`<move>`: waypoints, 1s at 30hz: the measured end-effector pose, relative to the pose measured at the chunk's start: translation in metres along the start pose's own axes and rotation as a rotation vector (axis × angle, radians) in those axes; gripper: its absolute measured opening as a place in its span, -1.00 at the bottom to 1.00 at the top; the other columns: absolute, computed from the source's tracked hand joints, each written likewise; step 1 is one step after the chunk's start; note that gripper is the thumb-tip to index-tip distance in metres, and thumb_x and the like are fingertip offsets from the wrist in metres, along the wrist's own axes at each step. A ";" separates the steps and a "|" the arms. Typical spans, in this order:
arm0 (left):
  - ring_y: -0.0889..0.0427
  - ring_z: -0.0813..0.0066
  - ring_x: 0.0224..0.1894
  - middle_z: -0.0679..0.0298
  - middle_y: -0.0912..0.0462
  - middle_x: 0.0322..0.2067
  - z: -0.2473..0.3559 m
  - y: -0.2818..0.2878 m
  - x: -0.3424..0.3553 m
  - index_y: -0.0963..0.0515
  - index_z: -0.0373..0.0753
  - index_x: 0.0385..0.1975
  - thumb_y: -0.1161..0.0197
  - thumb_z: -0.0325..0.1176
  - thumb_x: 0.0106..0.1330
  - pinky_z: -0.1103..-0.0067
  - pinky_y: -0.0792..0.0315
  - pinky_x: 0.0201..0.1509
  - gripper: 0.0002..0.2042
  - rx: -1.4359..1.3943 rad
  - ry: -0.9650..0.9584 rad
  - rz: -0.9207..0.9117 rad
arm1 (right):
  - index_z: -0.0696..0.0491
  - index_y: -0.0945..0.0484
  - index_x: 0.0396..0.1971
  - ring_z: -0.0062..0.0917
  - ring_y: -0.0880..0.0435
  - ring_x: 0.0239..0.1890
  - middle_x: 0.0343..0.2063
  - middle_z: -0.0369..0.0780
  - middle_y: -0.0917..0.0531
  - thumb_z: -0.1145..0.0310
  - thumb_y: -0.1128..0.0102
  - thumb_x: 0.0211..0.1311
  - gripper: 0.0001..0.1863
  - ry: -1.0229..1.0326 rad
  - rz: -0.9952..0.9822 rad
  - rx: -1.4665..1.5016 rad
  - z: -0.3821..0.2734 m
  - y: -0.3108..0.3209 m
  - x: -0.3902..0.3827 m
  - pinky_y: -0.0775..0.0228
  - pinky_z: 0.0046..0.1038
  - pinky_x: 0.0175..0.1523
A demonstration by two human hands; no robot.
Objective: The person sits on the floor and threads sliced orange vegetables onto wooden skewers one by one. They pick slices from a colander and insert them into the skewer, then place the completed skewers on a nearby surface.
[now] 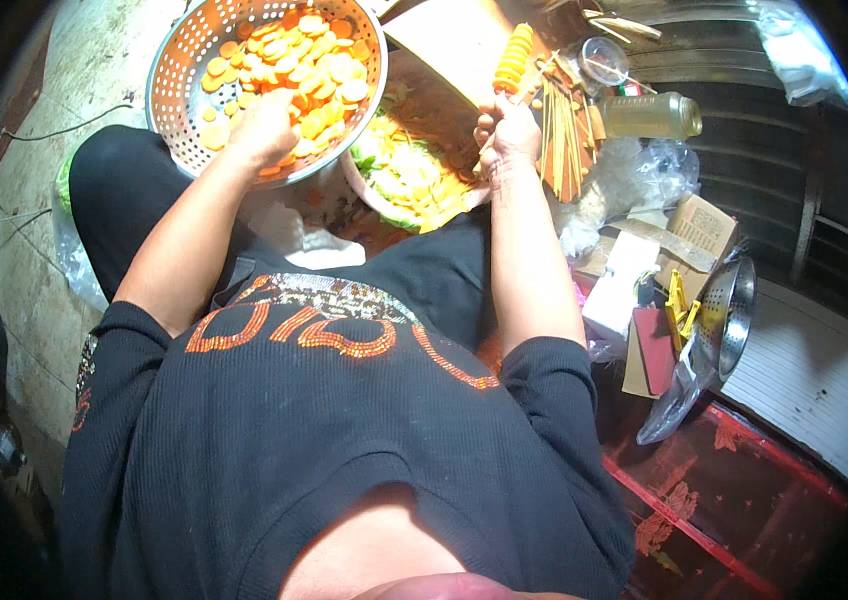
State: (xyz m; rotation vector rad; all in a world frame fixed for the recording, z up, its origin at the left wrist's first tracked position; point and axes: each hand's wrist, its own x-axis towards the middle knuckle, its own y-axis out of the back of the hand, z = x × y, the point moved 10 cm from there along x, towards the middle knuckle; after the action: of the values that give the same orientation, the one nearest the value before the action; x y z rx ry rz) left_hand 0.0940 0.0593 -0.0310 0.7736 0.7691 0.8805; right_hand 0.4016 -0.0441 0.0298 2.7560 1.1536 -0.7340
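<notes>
Orange carrot slices [314, 60] are heaped in a perforated metal colander [166, 95] at the upper left. My left hand [266, 128] reaches into it, fingers curled down among the slices; whatever they pinch is hidden. At the upper right of the middle, my right hand [509, 132] grips the low end of a skewer, which points up. Stacked carrot slices [514, 60] are threaded along the skewer. Beside that hand lies a fanned bundle of thin wooden sticks [566, 135].
A bowl [372, 196] of green and yellow peelings stands between my legs, beside a board [444, 40]. To the right are a greenish jar [649, 116], clear plastic bags [644, 175], cardboard boxes [699, 228], yellow-handled scissors [681, 305] and another metal colander [737, 310].
</notes>
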 end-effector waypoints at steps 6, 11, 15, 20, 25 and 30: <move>-0.43 0.07 0.07 -0.03 -0.47 -0.05 0.011 -0.004 -0.007 -0.34 -0.26 0.08 -0.08 -0.51 0.06 0.34 -0.31 0.15 -0.52 0.029 -0.028 -0.012 | 0.01 -0.34 -0.27 -0.69 -0.31 -0.77 -0.64 -0.29 -0.46 0.45 0.04 0.28 -0.93 -0.065 0.085 -0.125 0.021 0.015 0.037 -0.08 -0.66 -0.71; -0.46 0.11 0.04 -0.01 -0.49 -0.07 0.011 -0.006 -0.004 -0.40 -0.26 -0.02 -0.08 -0.51 0.06 0.36 -0.35 0.11 -0.60 0.031 -0.014 -0.043 | 0.02 -0.40 -0.18 -0.65 -0.38 -0.70 -0.55 -0.25 -0.53 0.36 0.07 0.32 -0.86 -0.052 0.146 -0.256 0.036 0.028 0.061 -0.18 -0.64 -0.66; -0.52 0.13 -0.02 0.01 -0.55 -0.14 0.007 -0.009 -0.003 -0.46 -0.23 -0.09 -0.09 -0.50 0.06 0.36 -0.38 0.06 -0.65 -0.012 0.029 -0.104 | 0.02 -0.38 -0.13 -0.62 -0.42 -0.69 -0.53 -0.22 -0.54 0.33 0.11 0.34 -0.82 -0.054 0.190 -0.263 0.038 0.034 0.069 -0.21 -0.62 -0.65; -0.58 0.10 -0.12 0.00 -0.62 -0.25 -0.012 -0.014 0.007 -0.54 -0.22 -0.24 -0.09 -0.46 0.06 0.36 -0.43 -0.04 -0.76 -0.230 0.076 -0.059 | -0.01 -0.37 0.02 -0.53 -0.50 -0.63 -0.46 -0.19 -0.56 0.38 0.17 0.32 -0.70 -0.113 0.172 -0.321 0.050 0.034 0.070 -0.30 -0.56 -0.62; -0.62 0.24 -0.16 0.11 -0.66 -0.26 -0.029 -0.004 0.026 -0.59 -0.21 -0.23 -0.15 -0.33 0.09 0.44 -0.45 -0.02 -0.75 -0.336 0.122 0.074 | 0.08 -0.40 0.01 -0.52 -0.51 -0.71 -0.41 -0.17 -0.54 0.56 0.19 0.21 -0.63 -0.052 0.243 -0.422 0.045 0.038 0.046 -0.23 -0.55 -0.69; -0.63 0.27 -0.18 0.13 -0.66 -0.27 0.000 0.001 0.032 -0.60 -0.14 -0.19 -0.17 -0.30 0.11 0.47 -0.46 -0.01 -0.74 -0.493 -0.055 0.146 | 0.11 -0.46 -0.04 -0.62 -0.47 -0.71 -0.34 -0.21 -0.59 0.53 0.11 0.20 -0.67 -0.031 0.044 -0.477 0.034 0.000 0.004 -0.19 -0.62 -0.68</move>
State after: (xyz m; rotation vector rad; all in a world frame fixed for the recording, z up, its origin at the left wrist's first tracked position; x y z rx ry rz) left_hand 0.1076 0.0879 -0.0381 0.4157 0.4212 1.1202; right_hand 0.3907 -0.0498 -0.0023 2.3544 1.0871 -0.4249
